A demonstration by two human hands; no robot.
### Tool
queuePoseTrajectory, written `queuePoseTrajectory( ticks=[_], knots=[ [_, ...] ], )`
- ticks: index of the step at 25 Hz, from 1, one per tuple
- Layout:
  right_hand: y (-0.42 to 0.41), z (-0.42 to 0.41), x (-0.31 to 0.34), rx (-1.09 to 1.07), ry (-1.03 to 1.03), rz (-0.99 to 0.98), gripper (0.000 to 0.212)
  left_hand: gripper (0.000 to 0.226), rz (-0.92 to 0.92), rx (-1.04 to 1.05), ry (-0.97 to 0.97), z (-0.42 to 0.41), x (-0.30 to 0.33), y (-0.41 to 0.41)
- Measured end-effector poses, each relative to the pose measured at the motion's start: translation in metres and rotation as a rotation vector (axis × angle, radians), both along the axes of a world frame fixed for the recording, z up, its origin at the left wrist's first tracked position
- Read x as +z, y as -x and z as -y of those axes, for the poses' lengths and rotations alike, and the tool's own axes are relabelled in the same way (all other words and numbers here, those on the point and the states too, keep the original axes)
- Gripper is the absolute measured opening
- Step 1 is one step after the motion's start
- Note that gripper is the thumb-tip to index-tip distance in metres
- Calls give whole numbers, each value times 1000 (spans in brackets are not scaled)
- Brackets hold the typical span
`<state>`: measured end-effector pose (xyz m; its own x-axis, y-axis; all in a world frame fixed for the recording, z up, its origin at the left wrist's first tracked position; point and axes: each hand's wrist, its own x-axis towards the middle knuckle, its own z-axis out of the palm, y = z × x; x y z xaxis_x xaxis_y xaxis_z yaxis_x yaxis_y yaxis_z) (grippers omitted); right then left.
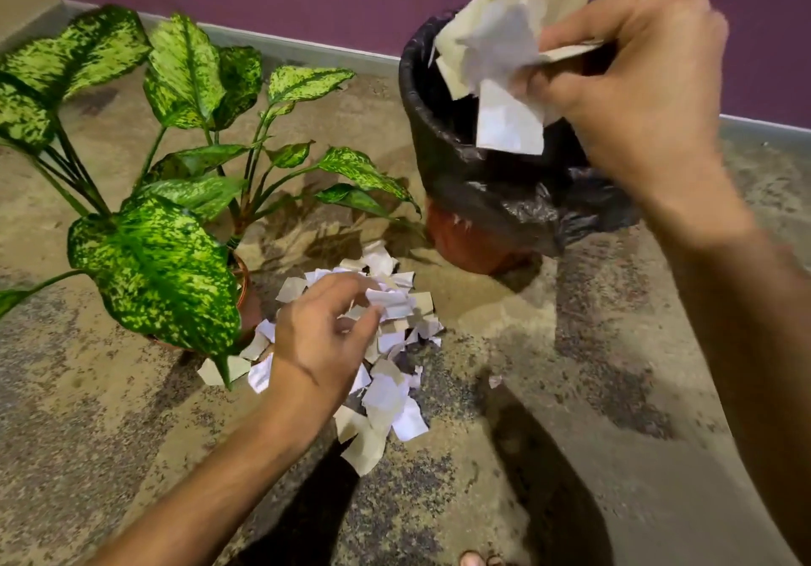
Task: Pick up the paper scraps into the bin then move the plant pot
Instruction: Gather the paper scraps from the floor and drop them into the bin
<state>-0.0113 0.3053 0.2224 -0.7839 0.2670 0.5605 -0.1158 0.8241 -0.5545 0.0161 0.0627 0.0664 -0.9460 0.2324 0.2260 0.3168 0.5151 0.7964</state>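
Note:
A pile of white and cream paper scraps (386, 394) lies on the floor in the middle. My left hand (316, 337) hovers over the pile, its fingers pinching a few scraps (392, 302). My right hand (636, 91) is raised at the upper right, gripping a bunch of scraps (500, 69) over the open mouth of the bin (465, 170), which is orange-brown and lined with a black bag. The plant pot (248, 298), brown and mostly hidden by large speckled green leaves (162, 267), stands at the left, touching the pile.
The floor is rough speckled concrete. A purple wall with a grey skirting (307, 45) runs behind the plant and bin. My toes (478, 559) show at the bottom edge. One stray scrap (495, 380) lies to the right of the pile.

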Motion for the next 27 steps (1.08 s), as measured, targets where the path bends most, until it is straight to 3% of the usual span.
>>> queuePoseTrajectory(
  ticks=[5,8,17,20,24,27],
  knots=[
    [38,-40,-24,-114,-95,243,30,18,-138,-2,-76,-28,44,4],
    [38,-48,-34,-78,-128,301,47,17,-207,4,-112,-43,70,9],
    [13,-53,-40,11,30,149,38,18,-298,68,-205,-98,121,37],
    [0,-51,-39,31,95,-8,31,18,-371,80,-236,-127,136,55],
    [-47,-31,-64,50,152,-204,24,32,-308,-30,-48,-154,140,79],
    [-83,-14,-105,169,168,-85,26,49,-220,-180,94,-154,126,81]
  ],
)
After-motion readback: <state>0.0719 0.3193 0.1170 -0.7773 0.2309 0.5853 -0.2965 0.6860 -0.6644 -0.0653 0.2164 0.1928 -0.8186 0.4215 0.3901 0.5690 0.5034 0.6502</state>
